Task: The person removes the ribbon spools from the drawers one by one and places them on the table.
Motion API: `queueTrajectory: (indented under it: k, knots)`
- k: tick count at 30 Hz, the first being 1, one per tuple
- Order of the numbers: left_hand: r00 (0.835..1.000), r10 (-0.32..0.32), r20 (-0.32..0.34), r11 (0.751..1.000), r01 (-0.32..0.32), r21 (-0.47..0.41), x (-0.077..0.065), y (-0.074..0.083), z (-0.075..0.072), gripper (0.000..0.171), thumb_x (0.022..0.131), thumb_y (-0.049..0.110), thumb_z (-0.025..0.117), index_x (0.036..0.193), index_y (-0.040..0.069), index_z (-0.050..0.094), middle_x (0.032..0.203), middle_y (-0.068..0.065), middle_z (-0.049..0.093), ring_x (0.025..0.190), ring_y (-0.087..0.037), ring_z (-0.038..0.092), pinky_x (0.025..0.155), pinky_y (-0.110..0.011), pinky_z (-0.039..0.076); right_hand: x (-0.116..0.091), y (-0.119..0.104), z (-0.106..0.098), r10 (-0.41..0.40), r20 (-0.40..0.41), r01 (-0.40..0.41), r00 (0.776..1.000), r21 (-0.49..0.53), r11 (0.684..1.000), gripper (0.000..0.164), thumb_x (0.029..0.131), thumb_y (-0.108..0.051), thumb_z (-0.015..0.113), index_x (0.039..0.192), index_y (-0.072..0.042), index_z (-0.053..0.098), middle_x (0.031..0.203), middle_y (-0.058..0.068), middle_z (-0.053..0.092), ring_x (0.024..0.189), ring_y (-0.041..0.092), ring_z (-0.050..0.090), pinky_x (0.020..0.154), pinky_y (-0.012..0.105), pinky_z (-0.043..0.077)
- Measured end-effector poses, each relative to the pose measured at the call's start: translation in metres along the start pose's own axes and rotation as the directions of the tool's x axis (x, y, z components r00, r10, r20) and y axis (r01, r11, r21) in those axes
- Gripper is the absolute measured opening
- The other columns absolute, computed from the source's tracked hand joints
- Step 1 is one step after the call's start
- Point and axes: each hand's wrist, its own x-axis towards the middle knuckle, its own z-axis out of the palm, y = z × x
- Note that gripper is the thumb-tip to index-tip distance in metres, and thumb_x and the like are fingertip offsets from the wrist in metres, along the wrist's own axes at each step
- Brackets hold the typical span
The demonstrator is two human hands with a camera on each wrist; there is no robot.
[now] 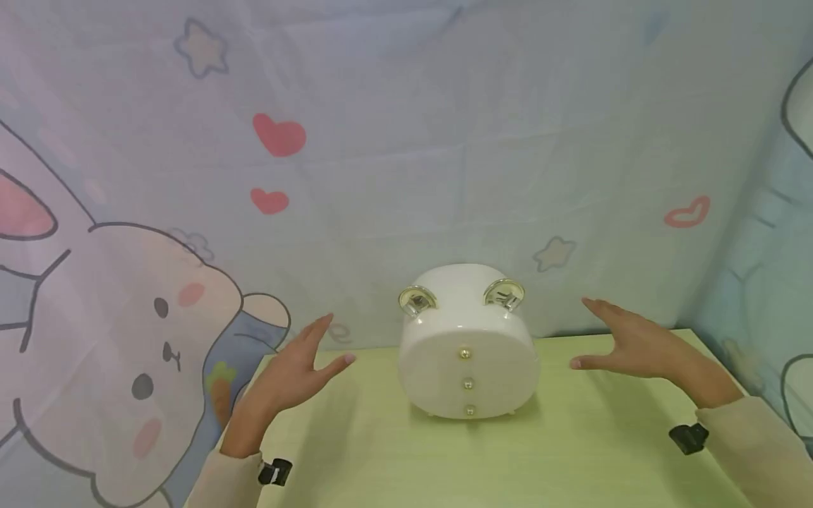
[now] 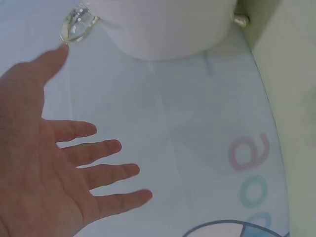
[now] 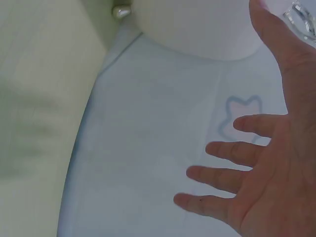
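A glossy white rounded box (image 1: 468,374) stands on the table, with two gold-rimmed, ear-like ornaments (image 1: 504,294) on top. Three small gold knobs (image 1: 468,384) run down its front in a column. To its left, my left hand (image 1: 288,374) is held in the air, fingers straight and thumb spread, apart from the box. My right hand (image 1: 635,346) mirrors it on the other side, also with nothing in it. In the left wrist view, the thumb tip overlaps one ornament (image 2: 80,24). A small foot (image 3: 121,11) shows under the box in the right wrist view.
The pale green table (image 1: 381,466) reaches back to a hanging cloth (image 1: 394,176) printed with hearts, stars and a large rabbit. More of the printed cloth (image 1: 762,282) closes off the right side. Black camera mounts (image 1: 275,472) sit at both wrists.
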Motion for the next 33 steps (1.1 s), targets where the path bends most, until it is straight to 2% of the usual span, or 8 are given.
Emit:
queueTrajectory:
  k: [4,7,10,13,16,22,27,33]
  knots:
    - [0.997,0.051,-0.062,0.998,-0.053,-0.033,0.003,0.008,0.001,0.081,0.104,0.06,0.057,0.164,0.012,0.034,0.158,-0.02,0.05,0.139,-0.044,0.057,0.108,-0.064,0.049,-0.007,-0.017,-0.003,-0.051,-0.085,0.051,0.995,-0.008,0.999,0.109,0.081,-0.072,0.078,0.155,0.002,0.048,0.154,0.029,0.054,0.138,0.051,0.055,0.107,0.066,0.049]
    - [0.988,0.096,-0.122,0.994,-0.102,-0.049,0.006,0.014,0.002,0.064,0.105,0.049,0.062,0.156,0.012,0.048,0.142,-0.013,0.062,0.125,-0.034,0.066,0.098,-0.055,0.055,-0.012,-0.028,-0.003,-0.081,-0.151,0.078,0.985,-0.024,0.997,0.088,0.084,-0.063,0.081,0.145,-0.002,0.062,0.139,0.021,0.069,0.123,0.041,0.069,0.099,0.061,0.056]
    - [0.973,0.149,-0.178,0.985,-0.162,-0.062,0.01,0.02,0.004,0.046,0.105,0.038,0.065,0.142,0.011,0.061,0.127,-0.009,0.067,0.112,-0.025,0.067,0.092,-0.047,0.058,-0.014,-0.037,0.002,-0.134,-0.221,0.13,0.966,-0.033,0.991,0.061,0.086,-0.049,0.085,0.13,-0.009,0.074,0.116,0.008,0.08,0.101,0.025,0.078,0.083,0.046,0.062]
    - [0.956,0.2,-0.216,0.973,-0.22,-0.073,0.014,0.027,0.006,0.03,0.104,0.029,0.068,0.127,0.01,0.069,0.112,-0.007,0.066,0.095,-0.018,0.064,0.082,-0.036,0.057,-0.013,-0.047,0.008,-0.193,-0.286,0.19,0.939,-0.038,0.981,0.037,0.087,-0.037,0.086,0.116,-0.015,0.079,0.098,-0.005,0.079,0.084,0.01,0.075,0.069,0.031,0.057]
    - [0.94,0.254,-0.227,0.958,-0.277,-0.077,0.018,0.033,0.008,0.019,0.103,0.025,0.069,0.117,0.012,0.072,0.105,-0.004,0.064,0.085,-0.014,0.06,0.072,-0.029,0.051,-0.012,-0.058,0.014,-0.242,-0.343,0.248,0.908,-0.028,0.968,0.023,0.087,-0.027,0.087,0.106,-0.017,0.08,0.089,-0.012,0.076,0.076,0.0,0.07,0.064,0.024,0.053]
    - [0.921,0.323,-0.22,0.94,-0.339,-0.042,0.027,0.045,0.014,0.016,0.103,0.024,0.07,0.114,0.015,0.074,0.11,-0.001,0.066,0.093,-0.018,0.066,0.077,-0.03,0.056,-0.01,-0.078,0.023,-0.306,-0.399,0.329,0.864,-0.012,0.944,0.015,0.085,-0.018,0.088,0.097,-0.018,0.08,0.085,-0.014,0.075,0.072,-0.005,0.066,0.063,0.021,0.053]
    - [0.917,0.344,-0.2,0.935,-0.355,-0.02,0.034,0.054,0.018,0.025,0.103,0.026,0.069,0.124,0.012,0.074,0.12,-0.002,0.069,0.101,-0.021,0.07,0.084,-0.036,0.06,-0.008,-0.089,0.031,-0.351,-0.449,0.375,0.822,-0.038,0.926,0.016,0.082,-0.014,0.09,0.095,-0.018,0.081,0.085,-0.012,0.076,0.071,-0.002,0.066,0.062,0.021,0.053]
    - [0.92,0.352,-0.176,0.933,-0.36,-0.015,0.039,0.061,0.018,0.038,0.104,0.029,0.067,0.138,0.012,0.067,0.137,-0.006,0.069,0.114,-0.026,0.073,0.095,-0.044,0.061,-0.003,-0.101,0.044,-0.431,-0.509,0.459,0.745,-0.078,0.885,0.02,0.079,-0.01,0.09,0.094,-0.016,0.08,0.085,-0.011,0.076,0.069,-0.001,0.067,0.06,0.014,0.048]
